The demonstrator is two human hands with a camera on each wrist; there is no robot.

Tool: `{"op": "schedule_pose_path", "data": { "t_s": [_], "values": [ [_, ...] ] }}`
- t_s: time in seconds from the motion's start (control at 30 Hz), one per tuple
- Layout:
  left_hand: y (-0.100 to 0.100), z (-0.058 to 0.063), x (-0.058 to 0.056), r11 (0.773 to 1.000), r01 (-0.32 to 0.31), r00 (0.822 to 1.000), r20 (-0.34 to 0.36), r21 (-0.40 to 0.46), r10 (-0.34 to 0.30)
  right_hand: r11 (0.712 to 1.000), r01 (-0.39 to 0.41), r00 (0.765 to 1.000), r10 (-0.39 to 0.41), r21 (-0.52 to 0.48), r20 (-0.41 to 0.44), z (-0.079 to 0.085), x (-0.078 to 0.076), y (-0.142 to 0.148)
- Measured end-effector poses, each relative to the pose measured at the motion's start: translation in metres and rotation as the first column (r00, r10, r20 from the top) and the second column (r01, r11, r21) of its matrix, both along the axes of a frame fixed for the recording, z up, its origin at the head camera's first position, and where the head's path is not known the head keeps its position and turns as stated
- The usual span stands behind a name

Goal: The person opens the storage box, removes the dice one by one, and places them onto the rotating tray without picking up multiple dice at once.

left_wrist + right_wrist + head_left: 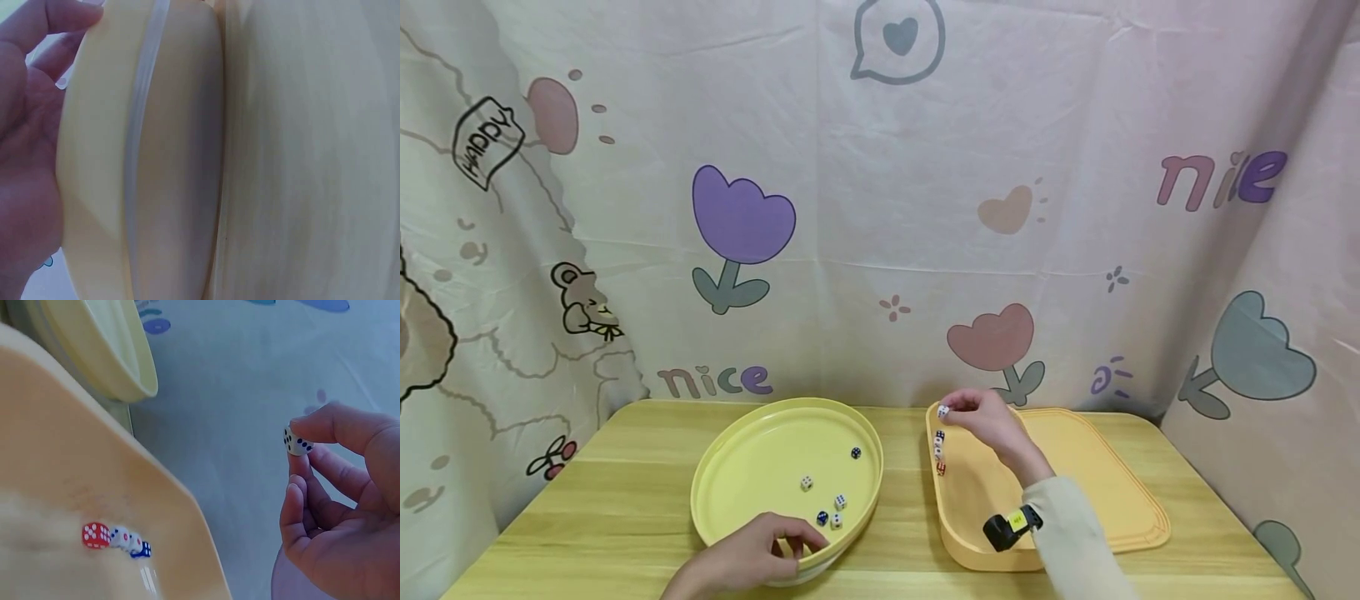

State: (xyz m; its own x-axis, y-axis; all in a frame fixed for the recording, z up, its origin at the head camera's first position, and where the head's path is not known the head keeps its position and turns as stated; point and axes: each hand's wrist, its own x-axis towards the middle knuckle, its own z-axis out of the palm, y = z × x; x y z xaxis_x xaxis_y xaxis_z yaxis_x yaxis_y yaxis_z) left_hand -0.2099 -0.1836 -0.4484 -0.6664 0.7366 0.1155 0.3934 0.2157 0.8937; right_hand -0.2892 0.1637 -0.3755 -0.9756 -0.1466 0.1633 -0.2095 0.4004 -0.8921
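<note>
My left hand (748,552) holds the near rim of a round yellow tray (718,433), thumb outside and fingers over the edge. Inside it lie a white die (807,482), more white dice and dark blue dice, some close to the fingers. Between thumb and fingertips, my right hand (988,423) pinches a white die (297,442) with dark dots, above the far left corner of an orange tray (981,483). Along that tray's left side, a red die (95,535), two white dice (127,540) and a blue die (145,550) form a close row.
An orange lid-like panel (1093,467) lies to the right of the orange tray. A strip of wooden table (904,492) separates the two trays. Behind the table hangs a printed curtain (850,208). A black strap device (1011,527) sits on the right wrist.
</note>
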Motion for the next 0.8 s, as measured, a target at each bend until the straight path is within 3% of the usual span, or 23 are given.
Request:
{"op": "schedule_pose_path", "data": {
  "t_s": [0.43, 0.8],
  "values": [
    [0.0, -0.002, -0.001, 1.0, -0.003, 1.0, -0.007, -0.002, 0.002, 0.993, -0.112, 0.983, 0.114, 0.02, -0.144, -0.002, 0.026, -0.027],
    [-0.001, 0.0, 0.001, 1.0, 0.004, 1.0, 0.004, -0.004, -0.004, 0.989, -0.149, 0.978, 0.147, 0.002, -0.148, -0.01, 0.046, -0.055]
  ]
}}
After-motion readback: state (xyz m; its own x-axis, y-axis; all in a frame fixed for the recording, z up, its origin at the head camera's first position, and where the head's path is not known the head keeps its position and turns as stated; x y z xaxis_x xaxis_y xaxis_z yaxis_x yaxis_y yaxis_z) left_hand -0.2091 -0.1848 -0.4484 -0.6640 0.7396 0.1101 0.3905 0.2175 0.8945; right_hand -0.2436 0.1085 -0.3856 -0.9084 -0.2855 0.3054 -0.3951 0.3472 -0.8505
